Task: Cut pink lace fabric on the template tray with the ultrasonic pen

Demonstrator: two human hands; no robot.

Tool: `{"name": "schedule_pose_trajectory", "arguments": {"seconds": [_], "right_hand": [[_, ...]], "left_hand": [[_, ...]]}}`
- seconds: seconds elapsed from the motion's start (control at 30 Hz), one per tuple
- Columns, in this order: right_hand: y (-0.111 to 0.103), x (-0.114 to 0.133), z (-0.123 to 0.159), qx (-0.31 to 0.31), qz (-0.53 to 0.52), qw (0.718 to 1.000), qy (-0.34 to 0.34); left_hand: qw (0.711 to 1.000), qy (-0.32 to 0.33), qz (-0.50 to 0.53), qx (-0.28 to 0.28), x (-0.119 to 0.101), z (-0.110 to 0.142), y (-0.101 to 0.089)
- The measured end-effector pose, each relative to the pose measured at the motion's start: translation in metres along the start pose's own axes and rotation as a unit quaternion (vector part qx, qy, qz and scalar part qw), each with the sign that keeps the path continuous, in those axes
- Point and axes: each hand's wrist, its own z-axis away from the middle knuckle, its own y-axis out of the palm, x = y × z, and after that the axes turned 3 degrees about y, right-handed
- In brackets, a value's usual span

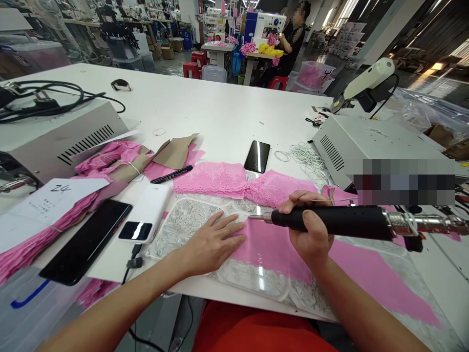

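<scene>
My left hand lies flat with its fingers spread, fingertips at the left edge of a smooth pink fabric piece. My right hand is wrapped around a thick black handheld tool, held level. Its slim metal tip points left, just right of my left fingertips; I cannot tell whether it touches the fabric. Pink lace pieces lie along the back of a clear patterned sheet, which is under both the fabric and my left hand.
A black phone, a white power bank and a black marker lie left. Another phone lies behind the lace. Grey boxes flank the table, bundled pink fabric beside the left one. A person sits at a sewing machine beyond.
</scene>
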Motion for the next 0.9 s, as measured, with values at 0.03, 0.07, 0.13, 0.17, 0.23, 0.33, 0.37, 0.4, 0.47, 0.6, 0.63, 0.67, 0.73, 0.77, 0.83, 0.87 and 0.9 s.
{"name": "schedule_pose_trajectory", "arguments": {"seconds": [0.03, 0.07, 0.13, 0.17, 0.23, 0.33, 0.37, 0.4, 0.47, 0.6, 0.63, 0.67, 0.73, 0.77, 0.83, 0.87, 0.9], "right_hand": [[0.000, 0.000, 0.000, 0.003, 0.000, 1.000, 0.003], [0.000, 0.000, 0.000, 0.006, 0.001, 1.000, 0.004], [0.000, 0.000, 0.000, 0.010, 0.006, 1.000, 0.003], [0.000, 0.000, 0.000, 0.009, 0.010, 1.000, 0.002], [0.001, -0.002, -0.001, 0.005, 0.009, 1.000, -0.001], [0.002, -0.002, -0.004, -0.004, -0.011, 1.000, 0.003], [0.001, 0.000, -0.006, -0.009, -0.020, 1.000, 0.001], [-0.001, 0.003, -0.008, -0.018, -0.026, 0.999, -0.005], [-0.008, 0.014, -0.014, -0.044, -0.025, 0.998, -0.027], [-0.036, 0.043, -0.021, -0.097, 0.042, 0.993, -0.051], [-0.044, 0.049, -0.021, -0.108, 0.060, 0.991, -0.050], [-0.052, 0.054, -0.019, -0.119, 0.074, 0.989, -0.049], [-0.066, 0.058, -0.014, -0.139, 0.086, 0.985, -0.050], [-0.072, 0.059, -0.012, -0.148, 0.085, 0.984, -0.049], [-0.080, 0.057, -0.007, -0.161, 0.077, 0.983, -0.048], [-0.082, 0.055, -0.006, -0.164, 0.074, 0.983, -0.047], [-0.084, 0.054, -0.005, -0.165, 0.072, 0.983, -0.047]], "left_hand": [[1.000, 0.000, 0.000, -0.001, 0.000, 0.000, 0.000], [1.000, -0.001, 0.000, -0.001, 0.000, 0.000, -0.001], [1.000, 0.001, -0.003, -0.002, 0.000, -0.001, -0.001], [1.000, 0.003, -0.005, -0.001, 0.000, -0.001, -0.001], [1.000, 0.007, -0.011, 0.000, 0.000, 0.000, -0.001], [1.000, 0.011, -0.020, 0.006, 0.002, 0.000, 0.000], [1.000, 0.013, -0.022, 0.005, 0.003, 0.001, 0.000], [1.000, 0.015, -0.024, 0.002, 0.003, 0.001, 0.000], [0.999, 0.019, -0.024, -0.009, 0.005, 0.001, -0.001], [0.999, 0.034, -0.021, -0.032, 0.008, -0.004, -0.003], [0.998, 0.039, -0.022, -0.036, 0.009, -0.007, -0.003], [0.998, 0.044, -0.025, -0.038, 0.009, -0.010, -0.003], [0.997, 0.053, -0.030, -0.036, 0.008, -0.018, -0.001], [0.997, 0.057, -0.034, -0.032, 0.007, -0.022, 0.001], [0.997, 0.060, -0.038, -0.023, 0.003, -0.030, 0.004], [0.997, 0.059, -0.039, -0.019, 0.000, -0.034, 0.005], [0.997, 0.058, -0.041, -0.017, -0.002, -0.037, 0.006]]}}
